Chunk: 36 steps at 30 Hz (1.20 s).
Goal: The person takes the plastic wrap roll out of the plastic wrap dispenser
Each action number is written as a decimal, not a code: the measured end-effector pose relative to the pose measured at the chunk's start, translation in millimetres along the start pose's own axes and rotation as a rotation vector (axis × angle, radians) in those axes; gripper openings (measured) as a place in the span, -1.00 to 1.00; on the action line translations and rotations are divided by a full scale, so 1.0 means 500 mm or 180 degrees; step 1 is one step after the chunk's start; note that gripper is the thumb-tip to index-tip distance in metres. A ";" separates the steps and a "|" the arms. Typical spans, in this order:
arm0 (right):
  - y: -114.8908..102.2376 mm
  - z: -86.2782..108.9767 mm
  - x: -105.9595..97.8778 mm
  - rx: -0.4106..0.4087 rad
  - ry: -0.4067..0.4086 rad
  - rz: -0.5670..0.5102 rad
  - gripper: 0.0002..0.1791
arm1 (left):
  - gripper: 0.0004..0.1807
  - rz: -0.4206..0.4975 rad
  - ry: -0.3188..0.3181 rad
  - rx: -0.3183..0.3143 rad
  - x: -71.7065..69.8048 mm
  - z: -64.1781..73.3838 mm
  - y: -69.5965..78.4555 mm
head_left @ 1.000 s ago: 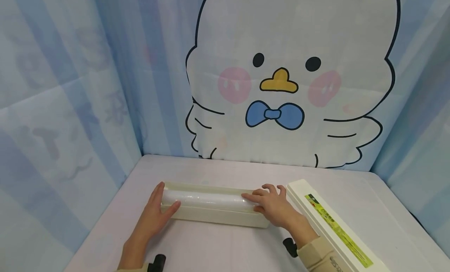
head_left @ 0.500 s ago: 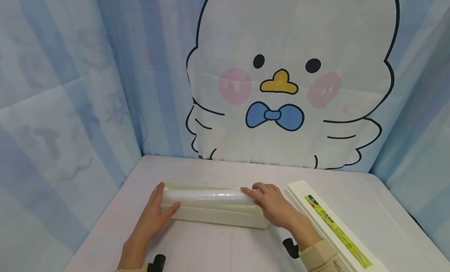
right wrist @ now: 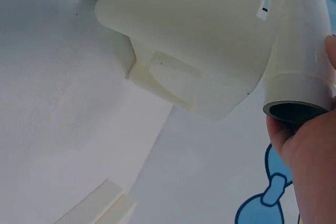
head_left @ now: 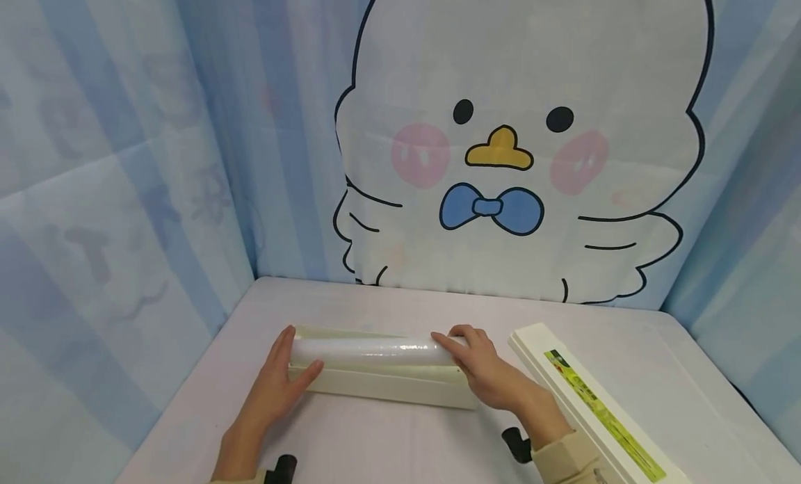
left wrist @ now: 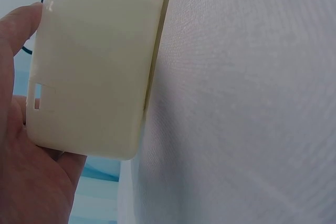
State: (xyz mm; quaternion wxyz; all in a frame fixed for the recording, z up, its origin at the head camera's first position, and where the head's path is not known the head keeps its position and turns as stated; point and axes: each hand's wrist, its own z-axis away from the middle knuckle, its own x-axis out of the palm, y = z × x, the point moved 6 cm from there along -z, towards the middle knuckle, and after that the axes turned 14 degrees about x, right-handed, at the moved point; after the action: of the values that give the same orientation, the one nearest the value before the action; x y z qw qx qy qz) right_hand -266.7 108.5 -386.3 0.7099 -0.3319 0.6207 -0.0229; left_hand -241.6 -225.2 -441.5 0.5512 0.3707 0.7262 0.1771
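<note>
A roll of clear cling film (head_left: 375,350) lies lengthwise over a cream plastic dispenser box (head_left: 394,387). Its left end sits low in the box, while the right end is tilted up out of it. My right hand (head_left: 491,376) grips that raised end; the right wrist view shows the dark hollow core of the roll (right wrist: 302,40) beside the fingers. My left hand (head_left: 272,383) holds the left end of the box, thumb over the front rim. In the left wrist view, fingers wrap the end of the box (left wrist: 97,72).
A long cream lid (head_left: 607,407) with a yellow-green label lies slanted on the white table (head_left: 388,449), right of the box and beside my right forearm. Blue-and-white curtains (head_left: 125,227) and a backdrop with a cartoon bird enclose the table.
My right hand has closed round the right end of the cling film roll and raised it out of the box. The left hand stays at the box's left end.
</note>
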 end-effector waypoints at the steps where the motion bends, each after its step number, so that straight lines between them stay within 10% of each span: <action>1: 0.001 0.001 0.002 -0.0011 -0.0008 -0.0006 -0.47 | 0.02 0.0009 0.0006 0.0002 0.000 0.000 0.000; 20: -0.030 0.006 -0.004 -0.0867 0.1026 0.0740 -0.25 | 0.00 0.0032 0.0034 -0.0004 -0.004 0.005 0.005; 36: -0.030 0.002 -0.007 -0.0898 0.0982 0.1651 -0.23 | 0.01 0.0029 0.0048 0.0033 -0.002 0.002 0.007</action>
State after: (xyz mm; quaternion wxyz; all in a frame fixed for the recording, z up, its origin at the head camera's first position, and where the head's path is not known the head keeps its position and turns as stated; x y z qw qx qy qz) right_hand -261.1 98.8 -376.1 0.5368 -0.2505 0.7818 0.1947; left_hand -239.5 -223.5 -438.9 0.5429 0.3755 0.7296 0.1786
